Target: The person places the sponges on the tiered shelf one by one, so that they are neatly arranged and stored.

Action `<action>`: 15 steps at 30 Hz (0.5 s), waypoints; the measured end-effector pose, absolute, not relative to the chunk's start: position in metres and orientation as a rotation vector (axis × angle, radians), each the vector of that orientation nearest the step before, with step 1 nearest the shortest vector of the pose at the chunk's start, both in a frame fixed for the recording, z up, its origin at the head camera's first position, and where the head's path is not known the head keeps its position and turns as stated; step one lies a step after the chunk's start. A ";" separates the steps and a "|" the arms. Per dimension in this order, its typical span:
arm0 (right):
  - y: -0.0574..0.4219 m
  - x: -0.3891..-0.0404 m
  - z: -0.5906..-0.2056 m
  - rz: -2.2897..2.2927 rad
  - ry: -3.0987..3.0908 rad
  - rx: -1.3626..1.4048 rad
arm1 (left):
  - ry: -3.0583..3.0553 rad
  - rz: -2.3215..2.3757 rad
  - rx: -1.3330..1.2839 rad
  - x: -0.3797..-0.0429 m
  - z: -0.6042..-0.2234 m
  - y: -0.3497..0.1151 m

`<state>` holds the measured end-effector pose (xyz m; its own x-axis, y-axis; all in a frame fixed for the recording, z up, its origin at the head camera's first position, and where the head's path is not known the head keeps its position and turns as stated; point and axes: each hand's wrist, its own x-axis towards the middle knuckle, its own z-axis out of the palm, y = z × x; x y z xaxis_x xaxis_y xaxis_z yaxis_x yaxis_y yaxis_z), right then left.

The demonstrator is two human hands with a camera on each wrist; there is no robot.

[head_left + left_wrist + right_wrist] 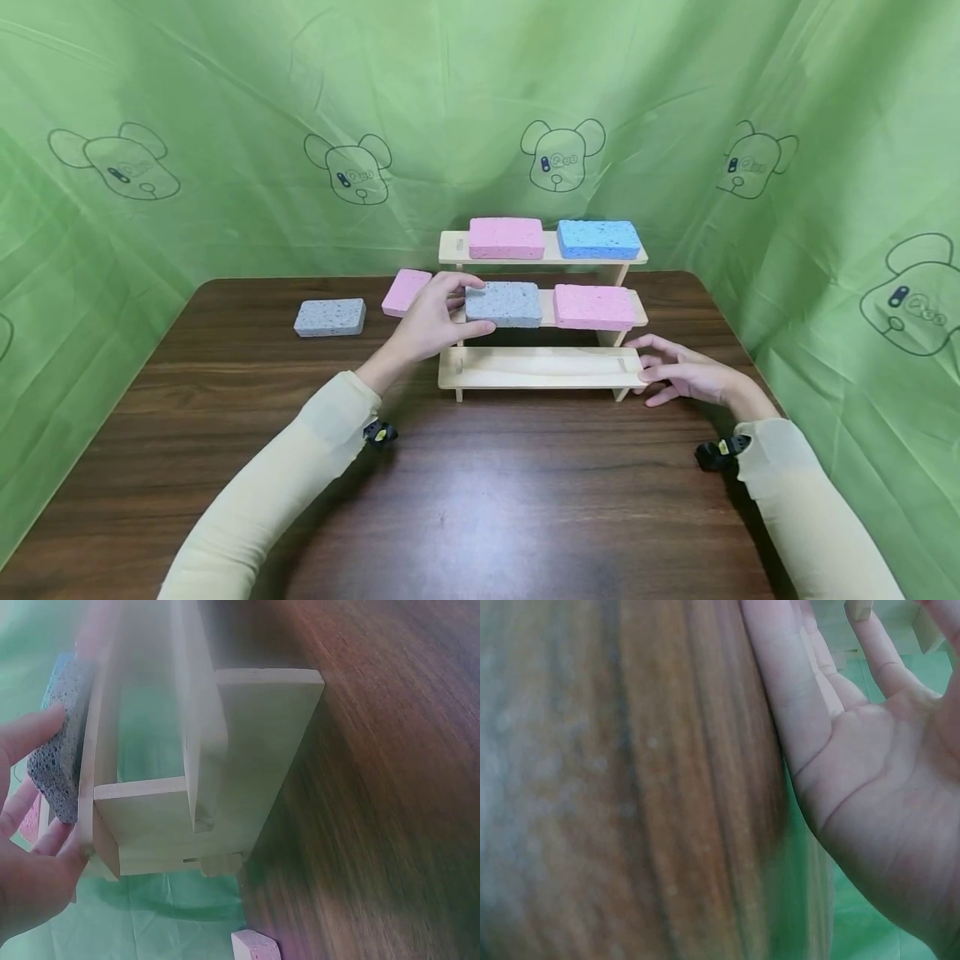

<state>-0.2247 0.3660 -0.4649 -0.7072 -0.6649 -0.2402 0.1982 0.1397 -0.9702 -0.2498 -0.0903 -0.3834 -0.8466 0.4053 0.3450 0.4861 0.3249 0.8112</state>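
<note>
My left hand (431,321) holds a grey-blue speckled sponge (502,303) by its left end, thumb at the front and fingers behind. The sponge lies at the left of the middle tier of a three-tier wooden rack (540,367). In the left wrist view, fingertips meet the shelf edge beside the sponge (64,750). My right hand (693,375) touches the right end of the bottom tier with relaxed, extended fingers. A pink sponge (594,307) sits on the middle tier's right. Another pink sponge (506,239) and a blue sponge (598,240) lie on the top tier.
A second grey sponge (330,317) lies on the dark wooden table (450,500) left of the rack. Beside the left hand is a pink sponge (406,292), partly covered by it. A green curtain (450,100) surrounds the table's back and sides.
</note>
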 end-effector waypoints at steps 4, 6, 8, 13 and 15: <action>0.366 -0.225 -0.464 -1.645 1.748 -0.441 | -2.495 -1.567 -0.814 -0.250 -0.383 -0.090; 0.366 -0.225 -0.465 -1.646 1.744 -0.438 | -2.492 -1.579 -0.795 -0.251 -0.384 -0.090; 0.366 -0.226 -0.465 -1.646 1.743 -0.437 | -2.497 -1.577 -0.779 -0.251 -0.384 -0.090; 0.367 -0.226 -0.466 -1.637 1.746 -0.439 | -2.511 -1.572 -0.773 -0.251 -0.384 -0.090; 0.367 -0.226 -0.466 -1.635 1.745 -0.440 | -2.513 -1.572 -0.771 -0.252 -0.384 -0.089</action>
<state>-0.2262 0.3673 -0.4661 -0.7006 -0.6669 -0.2537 0.2100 0.1472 -0.9666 -0.2517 -0.0892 -0.3841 -0.8703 0.3723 0.3226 0.4530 0.3476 0.8210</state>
